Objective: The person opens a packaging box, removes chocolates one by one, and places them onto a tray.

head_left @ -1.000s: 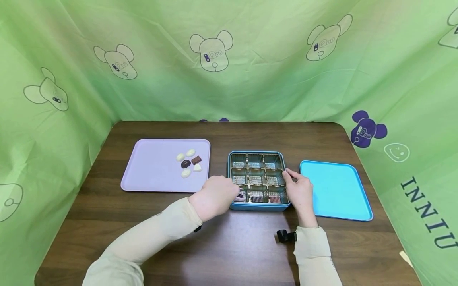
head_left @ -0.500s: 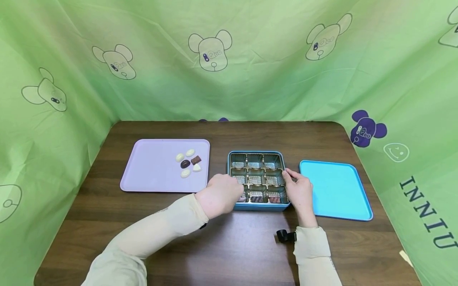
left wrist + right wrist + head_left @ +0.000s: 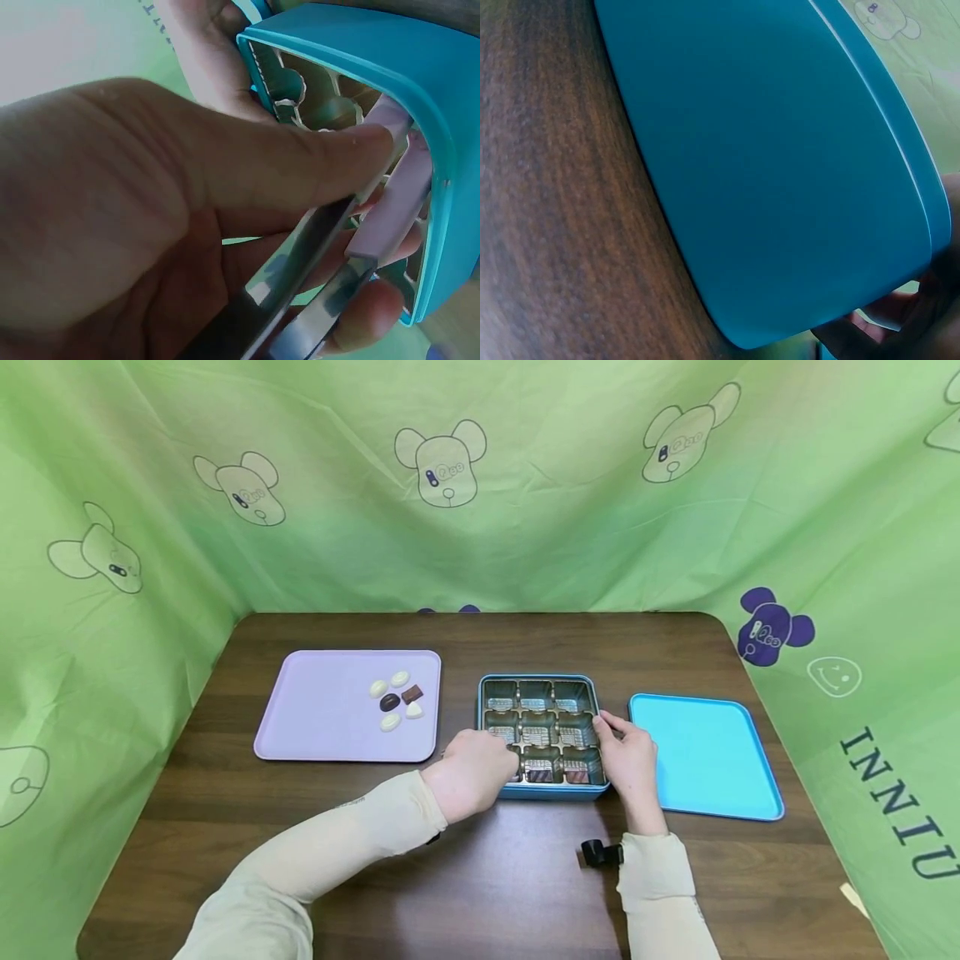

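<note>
Gripping tongs [image 3: 300,277], the left hand [image 3: 471,772] hovered over the box [image 3: 542,681] at its near-left cell, thumb and fingers curled round the arms, tips dipping inside beside a pink piece [image 3: 390,202]. The tongs' long axis ran from the palm toward the table's far edge. Across the box, the right hand [image 3: 628,758] pinched its right wall. Two chocolates [image 3: 557,770] lay just right of the tips, nearer the left hand.
</note>
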